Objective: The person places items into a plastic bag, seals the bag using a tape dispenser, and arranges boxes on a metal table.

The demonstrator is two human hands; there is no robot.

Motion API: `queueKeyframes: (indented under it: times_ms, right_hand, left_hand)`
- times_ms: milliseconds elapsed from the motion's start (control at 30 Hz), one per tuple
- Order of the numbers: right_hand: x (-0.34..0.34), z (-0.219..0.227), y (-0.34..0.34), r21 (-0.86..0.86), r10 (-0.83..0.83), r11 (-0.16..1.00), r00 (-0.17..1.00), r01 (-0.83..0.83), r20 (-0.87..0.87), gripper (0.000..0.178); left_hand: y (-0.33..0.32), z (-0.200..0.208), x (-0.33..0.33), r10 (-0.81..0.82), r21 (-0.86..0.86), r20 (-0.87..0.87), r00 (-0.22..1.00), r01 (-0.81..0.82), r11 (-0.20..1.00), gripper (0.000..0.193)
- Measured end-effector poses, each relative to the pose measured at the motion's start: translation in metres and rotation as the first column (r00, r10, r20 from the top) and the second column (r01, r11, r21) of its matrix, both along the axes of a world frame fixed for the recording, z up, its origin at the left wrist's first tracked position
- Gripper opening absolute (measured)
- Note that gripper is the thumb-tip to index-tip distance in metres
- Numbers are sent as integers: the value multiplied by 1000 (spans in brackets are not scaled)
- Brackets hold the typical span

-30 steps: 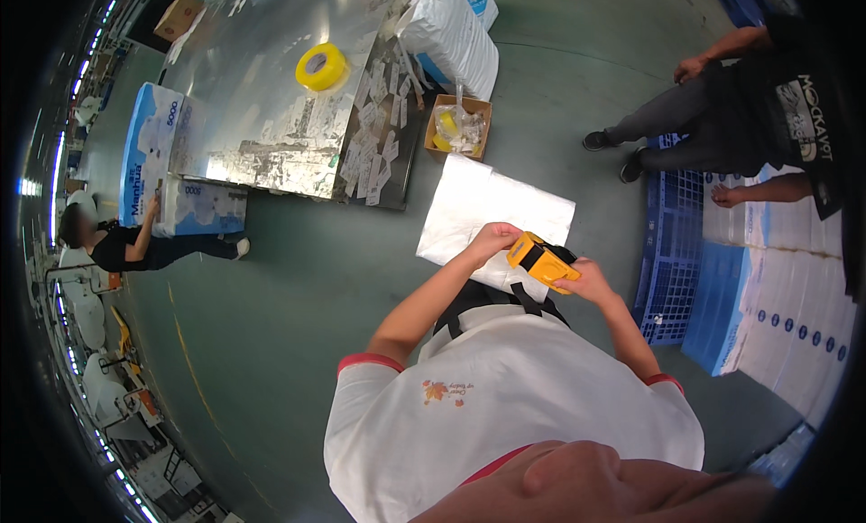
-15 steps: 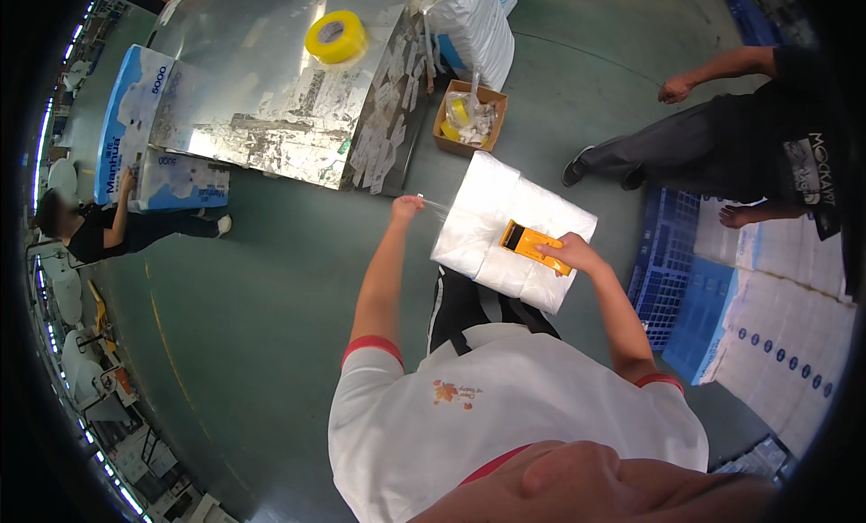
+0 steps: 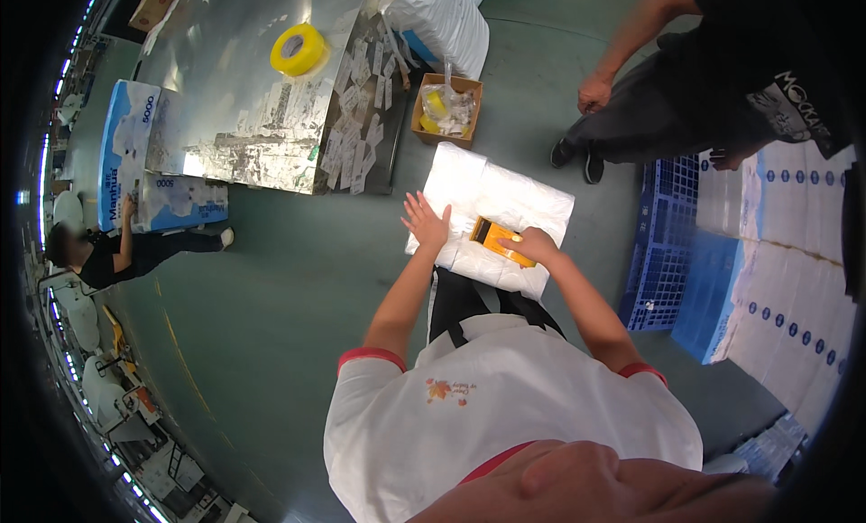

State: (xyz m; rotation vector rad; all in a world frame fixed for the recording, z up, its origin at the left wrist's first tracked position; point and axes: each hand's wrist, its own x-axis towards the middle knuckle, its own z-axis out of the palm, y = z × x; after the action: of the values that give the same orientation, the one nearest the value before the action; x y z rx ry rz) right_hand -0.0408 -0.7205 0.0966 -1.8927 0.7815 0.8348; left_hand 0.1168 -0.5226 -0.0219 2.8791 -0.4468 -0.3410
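A bulky white plastic-wrapped bundle [image 3: 510,203] lies in front of me, above my legs. My left hand [image 3: 428,222] is open on its left edge, fingers spread and palm down, with nothing seen in it. My right hand [image 3: 536,245] is closed around a flat orange object with a black end [image 3: 498,242], which rests against the bundle's near right part. The fingers cover part of this object, and its exact kind cannot be made out.
A worn metal table [image 3: 244,99] carries a yellow tape roll [image 3: 298,50]. Beside it stand an open carton [image 3: 469,88] and a white sack [image 3: 442,27]. A co-worker [image 3: 740,63] stands at the right near a blue pallet [image 3: 666,252] and stacked packs [image 3: 785,288]; another person [image 3: 113,252] is far left.
My left hand has let go of a clear strip at the bundle's edge and spread flat onto the bundle. My right hand still grips the orange object. The right co-worker has moved closer.
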Motion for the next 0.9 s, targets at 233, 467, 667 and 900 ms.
queueKeyframes:
  times_ms: [233,467,667,900]
  right_hand:
    - [-165,67,-94,144,-139,977,984,155,-115,56]
    - [-272,3,-154,-152,34,986,974,-70,-224,60]
    - [-214,-88,-94,-153,-49,988,990,28,-132,53]
    - [-220,-128,-52,-373,-41,928,989,-16,-145,52]
  left_hand:
    - [-11,0,-11,-66,72,47,997,63,995,89]
    - [-19,26,-41,6,-21,65,998,-4,1000,77]
    - [31,58,-126,-39,-74,76,996,44,996,69]
    - [102,67,-182,37,93,-20,999,-35,995,61]
